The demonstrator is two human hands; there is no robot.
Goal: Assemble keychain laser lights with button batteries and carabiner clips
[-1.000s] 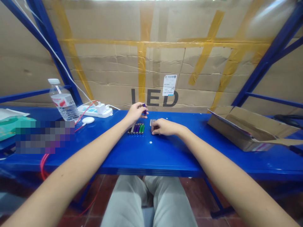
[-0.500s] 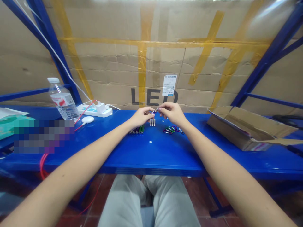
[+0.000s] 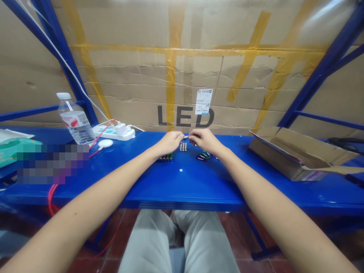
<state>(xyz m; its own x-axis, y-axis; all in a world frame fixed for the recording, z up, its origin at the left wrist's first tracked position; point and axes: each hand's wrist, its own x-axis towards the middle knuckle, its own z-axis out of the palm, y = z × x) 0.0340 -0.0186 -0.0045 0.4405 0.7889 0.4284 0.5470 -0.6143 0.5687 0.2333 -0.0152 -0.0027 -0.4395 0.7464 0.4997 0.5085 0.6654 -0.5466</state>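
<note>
My left hand (image 3: 171, 142) is closed, its fingertips pinching one end of a small silvery cylinder (image 3: 186, 137). From the other side, my right hand (image 3: 205, 138) pinches the far end of it; fingers cover most of the piece. Just below the fingertips, several small shiny silver discs (image 3: 183, 147) stand in neat rows on the blue table (image 3: 182, 185). A row of dark and green slim tubes (image 3: 167, 157) lies partly behind my left wrist. Next to my right wrist, several coloured carabiners (image 3: 203, 156) lie overlapping in a curve.
At right stands an open cardboard box (image 3: 292, 155). On the left are a water bottle (image 3: 76, 119), a white power strip (image 3: 110, 132), a white round puck (image 3: 105, 143) and a red cable (image 3: 51, 197). A large taped carton (image 3: 136, 83) rises behind the table.
My hands have come together and dropped slightly. The pieces that were apart between my fingertips now meet in one line. My right hand covers the carabiners' right end more.
</note>
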